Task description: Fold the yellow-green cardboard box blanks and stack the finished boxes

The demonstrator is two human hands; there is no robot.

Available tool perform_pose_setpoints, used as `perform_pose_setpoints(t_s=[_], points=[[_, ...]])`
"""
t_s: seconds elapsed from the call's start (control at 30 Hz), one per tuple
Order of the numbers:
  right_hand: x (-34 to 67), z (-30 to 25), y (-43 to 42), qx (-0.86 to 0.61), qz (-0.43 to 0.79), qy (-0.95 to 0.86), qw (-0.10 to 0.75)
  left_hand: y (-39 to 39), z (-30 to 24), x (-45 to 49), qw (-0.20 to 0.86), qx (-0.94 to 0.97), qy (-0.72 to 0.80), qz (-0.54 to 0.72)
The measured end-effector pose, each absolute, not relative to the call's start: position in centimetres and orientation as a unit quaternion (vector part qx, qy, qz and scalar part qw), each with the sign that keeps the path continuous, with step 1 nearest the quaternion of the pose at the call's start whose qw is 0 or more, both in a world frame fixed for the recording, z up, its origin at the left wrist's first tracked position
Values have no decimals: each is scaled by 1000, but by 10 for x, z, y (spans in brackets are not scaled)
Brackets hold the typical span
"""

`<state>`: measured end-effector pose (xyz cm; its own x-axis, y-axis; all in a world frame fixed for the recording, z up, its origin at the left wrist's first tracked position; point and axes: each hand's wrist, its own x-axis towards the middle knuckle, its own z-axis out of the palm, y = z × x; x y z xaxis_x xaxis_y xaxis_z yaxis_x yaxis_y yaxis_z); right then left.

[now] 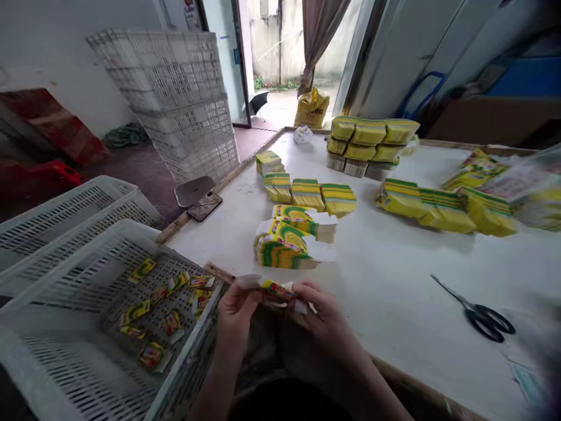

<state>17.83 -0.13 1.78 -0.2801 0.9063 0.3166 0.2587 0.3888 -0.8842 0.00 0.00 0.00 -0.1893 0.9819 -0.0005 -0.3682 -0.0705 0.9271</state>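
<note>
My left hand [234, 313] and my right hand [322, 316] are both closed on one small flat printed carton [274, 289], yellow, green and red, held just off the near edge of the white table [394, 280]. The left hand pinches its left end, the right hand its right end. Right behind my hands lie stacks of the same flat cartons [289, 242]. To my left stands a white slotted plastic crate [114, 327] with several loose cartons [153, 354] scattered on its bottom.
Black scissors [480, 313] lie on the table at the right. Bundled carton stacks [370, 146] and more piles [438, 207] fill the far side. Two phones [199, 199] rest on the left edge. Stacked white crates [175, 99] lean by the open doorway.
</note>
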Motion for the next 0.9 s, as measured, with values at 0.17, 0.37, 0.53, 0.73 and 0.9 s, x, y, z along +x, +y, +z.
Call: perform_pose_setpoints(t_s=[0.17, 0.37, 0.53, 0.73, 0.9], points=[[195, 29, 5, -399, 131, -816, 399, -9, 40, -37, 455, 520, 454, 563], [175, 37, -4, -340, 118, -844, 398, -16, 41, -10, 436, 660, 547, 275], [164, 12, -16, -377, 103, -770, 504, -13, 23, 6, 448, 583, 596, 323], [167, 15, -15, -462, 190, -662, 558, -12, 13, 4, 396, 617, 601, 317], [172, 29, -6, -502, 407, -557, 522, -23, 1, 7, 297, 675, 598, 313]])
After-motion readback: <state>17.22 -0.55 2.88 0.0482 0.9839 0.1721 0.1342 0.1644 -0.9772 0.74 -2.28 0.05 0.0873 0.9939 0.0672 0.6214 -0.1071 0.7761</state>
